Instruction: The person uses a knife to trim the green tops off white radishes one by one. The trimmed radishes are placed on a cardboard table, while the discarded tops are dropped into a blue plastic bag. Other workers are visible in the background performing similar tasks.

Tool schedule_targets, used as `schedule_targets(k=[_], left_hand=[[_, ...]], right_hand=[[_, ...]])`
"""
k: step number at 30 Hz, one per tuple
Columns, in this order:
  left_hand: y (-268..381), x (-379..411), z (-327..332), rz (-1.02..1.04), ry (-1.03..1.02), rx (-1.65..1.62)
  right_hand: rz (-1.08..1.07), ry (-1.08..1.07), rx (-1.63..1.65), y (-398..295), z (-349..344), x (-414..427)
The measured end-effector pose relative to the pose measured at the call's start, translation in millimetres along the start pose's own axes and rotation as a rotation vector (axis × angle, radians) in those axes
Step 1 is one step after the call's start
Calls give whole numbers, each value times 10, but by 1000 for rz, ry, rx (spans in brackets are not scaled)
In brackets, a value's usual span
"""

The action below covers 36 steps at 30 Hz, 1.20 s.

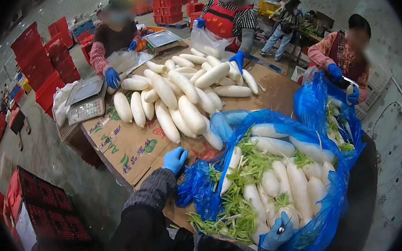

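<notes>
My left hand [175,160], in a light blue glove, rests on the printed cardboard table cover [135,149]. Its fingers are curled under, and no object shows in it. At the near edge, my right hand [278,235] is closed around a small tool [281,229] with a dark handle and a bit of bare metal; most of it is hidden. Right beside that hand lie white radishes [298,188] inside an opened blue plastic bag [341,192]. Cut green leaf stalks [242,208] cover the bag's left side. Farther across the table is a heap of leafless white radishes [189,114].
A digital scale [85,99] stands at the table's left edge, another scale [164,39] at the back. Co-workers stand across the table; the one at right [342,55] holds a metal blade and a radish beside a second blue bag [314,105]. Red crates [51,217] stand lower left.
</notes>
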<state>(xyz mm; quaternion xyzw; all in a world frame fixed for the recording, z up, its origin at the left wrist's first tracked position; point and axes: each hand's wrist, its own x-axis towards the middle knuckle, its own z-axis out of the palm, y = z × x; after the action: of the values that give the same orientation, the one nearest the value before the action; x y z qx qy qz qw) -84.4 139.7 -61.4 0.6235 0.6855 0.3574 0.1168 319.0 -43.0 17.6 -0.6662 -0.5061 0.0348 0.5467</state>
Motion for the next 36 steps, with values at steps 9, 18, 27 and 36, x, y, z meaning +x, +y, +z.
schedule_targets(k=[9,18,27,36], left_hand=[[5,26,14,-4,9,22],[69,-1,-4,-9,24,35],[67,9,-2,-6,9,17],[100,15,-18,-30,-31,36]], right_hand=[[21,26,-28,33,31,3],[-10,63,-90,-13,33,19],[21,51,-8,234,49,-38],[-12,67,26,106,29,-8]])
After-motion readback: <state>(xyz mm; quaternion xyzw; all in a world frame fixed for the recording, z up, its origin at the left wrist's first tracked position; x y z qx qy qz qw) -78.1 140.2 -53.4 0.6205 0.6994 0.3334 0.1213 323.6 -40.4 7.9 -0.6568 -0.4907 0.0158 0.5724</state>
